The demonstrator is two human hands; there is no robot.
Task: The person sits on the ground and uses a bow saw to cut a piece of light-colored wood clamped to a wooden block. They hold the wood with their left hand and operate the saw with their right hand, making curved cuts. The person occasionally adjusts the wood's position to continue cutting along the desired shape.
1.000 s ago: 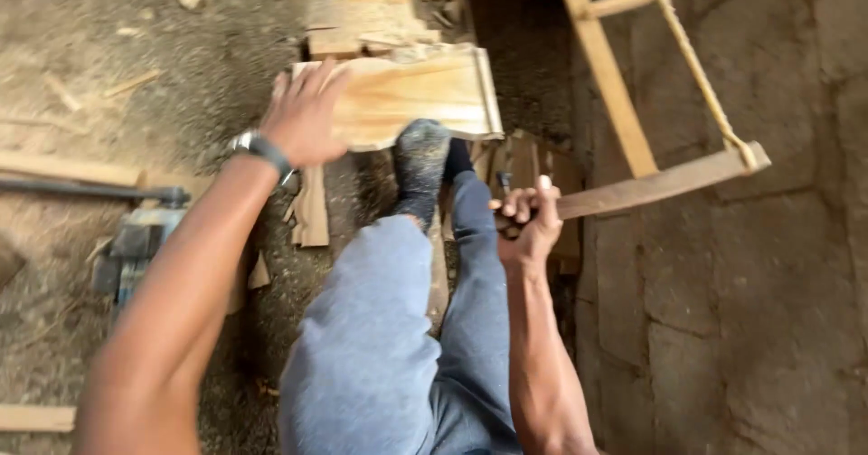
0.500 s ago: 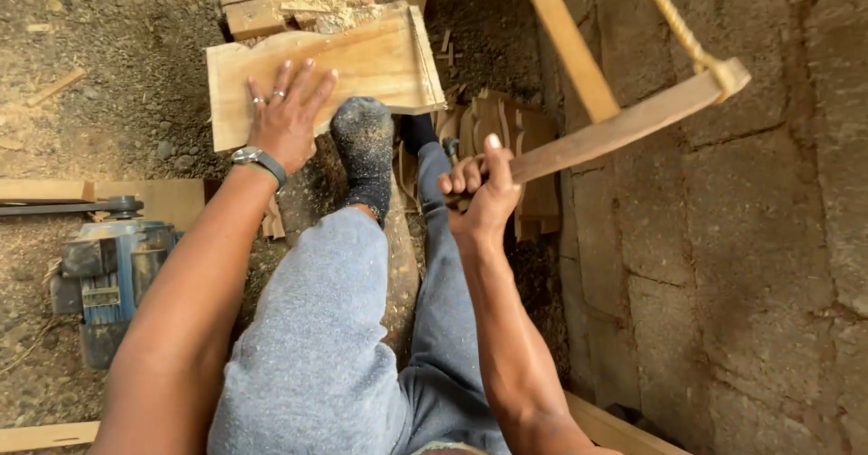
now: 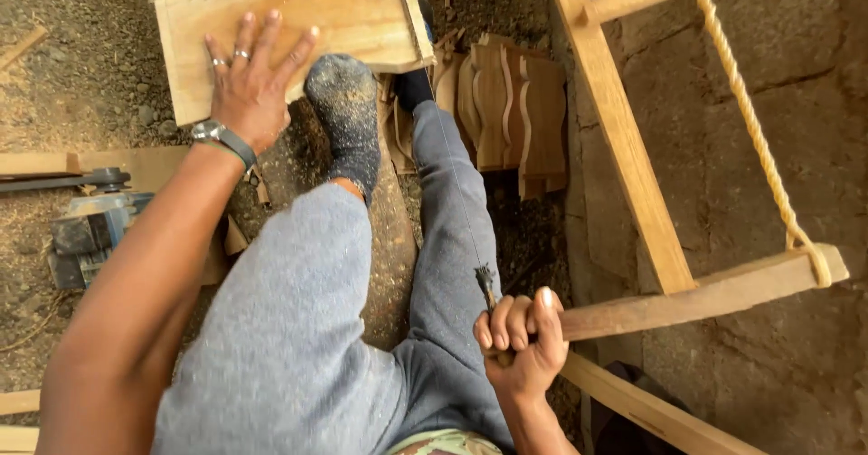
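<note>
My left hand [image 3: 249, 84] lies flat, fingers spread, on a pale wooden board [image 3: 353, 12] in the upper left of the frame; my sock-clad foot [image 3: 348, 111] braces its lower edge. My right hand [image 3: 520, 337], lower centre, wraps its fingers tight around the handle of a wooden frame saw [image 3: 651, 301] that reaches to the right. I see no blade in the board. A stack of shaped wooden pieces [image 3: 511, 111] at upper centre looks finished; this board seems partly done.

No packages, labels, signs or screens showing anywhere in this view, nothing printed or lit appearing on the ground, the wall or the woodwork
</note>
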